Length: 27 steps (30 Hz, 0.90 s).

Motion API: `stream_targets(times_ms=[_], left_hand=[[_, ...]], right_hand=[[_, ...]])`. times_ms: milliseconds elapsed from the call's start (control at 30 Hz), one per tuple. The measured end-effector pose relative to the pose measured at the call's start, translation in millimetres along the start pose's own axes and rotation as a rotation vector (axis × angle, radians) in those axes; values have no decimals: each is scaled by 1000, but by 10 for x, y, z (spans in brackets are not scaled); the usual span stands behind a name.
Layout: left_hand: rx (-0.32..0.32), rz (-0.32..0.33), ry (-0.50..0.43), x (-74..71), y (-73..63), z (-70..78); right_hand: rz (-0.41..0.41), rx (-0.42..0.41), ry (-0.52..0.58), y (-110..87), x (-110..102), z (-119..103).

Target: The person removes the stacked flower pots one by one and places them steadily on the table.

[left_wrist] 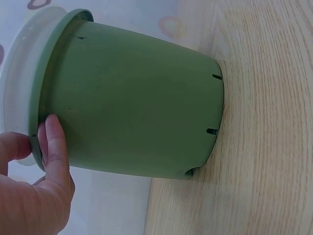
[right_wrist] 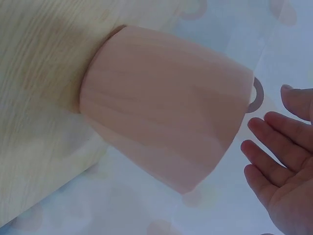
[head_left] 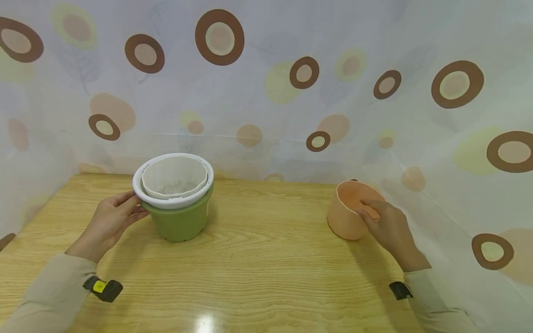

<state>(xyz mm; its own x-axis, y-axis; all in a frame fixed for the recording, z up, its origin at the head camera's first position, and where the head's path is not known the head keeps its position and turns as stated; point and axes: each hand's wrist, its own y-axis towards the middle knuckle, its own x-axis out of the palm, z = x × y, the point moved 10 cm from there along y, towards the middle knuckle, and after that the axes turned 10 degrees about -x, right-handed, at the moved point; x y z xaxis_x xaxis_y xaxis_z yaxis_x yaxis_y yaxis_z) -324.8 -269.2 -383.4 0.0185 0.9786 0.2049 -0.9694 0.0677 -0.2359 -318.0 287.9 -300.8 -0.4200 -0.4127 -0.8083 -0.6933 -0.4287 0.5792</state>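
On the left of the table, a green flower pot [head_left: 179, 225] stands upright with a white-rimmed pot [head_left: 187, 202] nested in it. Inside that sits a cream pot [head_left: 176, 169] with a wavy edge. My left hand [head_left: 112, 222] pinches the green pot's rim from the left; in the left wrist view the thumb lies at the rim and the fingers [left_wrist: 55, 142] under its lip. A peach flower pot [head_left: 343, 219] stands at the right. My right hand [head_left: 389, 226] is beside its rim, fingers spread and apart from the pot in the right wrist view.
A wooden table [head_left: 258, 263] carries the pots. Behind it and along the right side hangs a pale patterned sheet [head_left: 258, 101] with brown rings, close to the peach pot. A black strap device sits on each wrist.
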Motion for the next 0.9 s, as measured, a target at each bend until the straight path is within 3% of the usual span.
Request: stream_targets(times_ms=[433,900], left_hand=[[7,7,4,9,-3,1],[1,32,30,-6,-8,-3]], right_hand=[[5,-10,40,220,-44,-178],[40,-85,61,367,-44,-366]])
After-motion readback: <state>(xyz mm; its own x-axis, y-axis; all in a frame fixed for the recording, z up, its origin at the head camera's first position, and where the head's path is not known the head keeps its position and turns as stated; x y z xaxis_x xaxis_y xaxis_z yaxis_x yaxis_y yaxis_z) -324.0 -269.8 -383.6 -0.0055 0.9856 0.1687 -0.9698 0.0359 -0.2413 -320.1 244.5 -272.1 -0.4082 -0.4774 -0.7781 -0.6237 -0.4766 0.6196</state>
